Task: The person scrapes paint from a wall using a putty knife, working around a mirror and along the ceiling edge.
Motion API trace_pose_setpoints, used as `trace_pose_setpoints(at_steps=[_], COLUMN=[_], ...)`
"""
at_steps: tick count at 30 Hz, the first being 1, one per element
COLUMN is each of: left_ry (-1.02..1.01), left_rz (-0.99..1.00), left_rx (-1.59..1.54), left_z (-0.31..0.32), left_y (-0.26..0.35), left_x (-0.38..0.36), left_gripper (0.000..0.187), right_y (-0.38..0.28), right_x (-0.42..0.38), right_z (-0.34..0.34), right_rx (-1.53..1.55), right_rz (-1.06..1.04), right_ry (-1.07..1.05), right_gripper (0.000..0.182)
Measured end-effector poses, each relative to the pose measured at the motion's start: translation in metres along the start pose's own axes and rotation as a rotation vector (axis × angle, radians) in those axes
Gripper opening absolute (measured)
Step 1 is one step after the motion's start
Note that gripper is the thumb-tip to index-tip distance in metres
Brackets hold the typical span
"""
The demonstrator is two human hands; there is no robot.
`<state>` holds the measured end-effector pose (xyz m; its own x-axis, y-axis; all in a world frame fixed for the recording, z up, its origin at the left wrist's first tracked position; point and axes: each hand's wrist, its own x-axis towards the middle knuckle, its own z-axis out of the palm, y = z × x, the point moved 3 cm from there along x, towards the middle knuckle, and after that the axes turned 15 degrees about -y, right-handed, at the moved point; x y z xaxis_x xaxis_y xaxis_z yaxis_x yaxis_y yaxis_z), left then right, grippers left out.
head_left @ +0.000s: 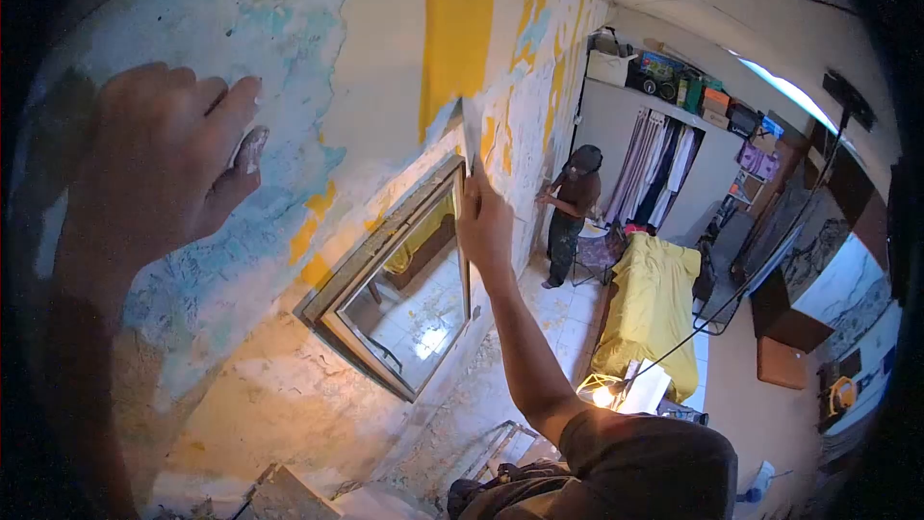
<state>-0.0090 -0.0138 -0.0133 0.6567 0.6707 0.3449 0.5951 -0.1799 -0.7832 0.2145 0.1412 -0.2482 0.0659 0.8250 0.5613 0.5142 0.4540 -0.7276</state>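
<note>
My right hand (484, 221) is closed around a scraper (470, 135), its flat blade pointing up against the wall (385, 67). Around the blade, the wall shows strips of yellow paint (457, 29), bare beige patches and flaking blue-green paint (289, 48). On the left, my left hand (168, 159) is raised in front of the wall with its fingers curled in. Pale dust coats its thumb; whatever lies inside the fingers is hidden. Just below my right hand a wood-framed mirror or window (414, 274) is set at the wall, its pane showing a tiled floor and yellow cloth.
Another person (575, 207) stands farther along the wall. A yellow cloth (650, 303) covers a long piece of furniture. A lit caged lamp (603, 393) glows near my right arm. Clothes (664, 164) hang in a closet, with boxes (714, 106) stacked above. Debris lies at the wall's foot.
</note>
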Motion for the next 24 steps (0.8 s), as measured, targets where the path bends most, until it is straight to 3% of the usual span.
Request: trace_pose_setpoints(at_steps=[2,8,11,24], left_ry=[-0.105,-0.001,-0.042,-0.066], left_rz=[-0.023,0.011,-0.014,-0.068], left_rx=[-0.056,0.019,-0.001,0.042], left_z=[-0.003,0.003,0.005,0.001], left_y=[-0.001,-0.001,-0.002,0.003], left_x=[0.000,-0.001,-0.002,-0.003], left_gripper=[0.043,0.041,0.037,0.035], right_y=[0.001,-0.002,-0.005,-0.012], right_x=[-0.007,-0.011,-0.016,0.011], right_z=[0.000,0.001,0.000,-0.013], right_rx=[0.009,0.020,0.062,0.078], right_rz=[-0.048,0.008,-0.064,0.031], right_ry=[0.003,-0.032,-0.017,-0.042], right_gripper=[0.042,0.040,0.039,0.038])
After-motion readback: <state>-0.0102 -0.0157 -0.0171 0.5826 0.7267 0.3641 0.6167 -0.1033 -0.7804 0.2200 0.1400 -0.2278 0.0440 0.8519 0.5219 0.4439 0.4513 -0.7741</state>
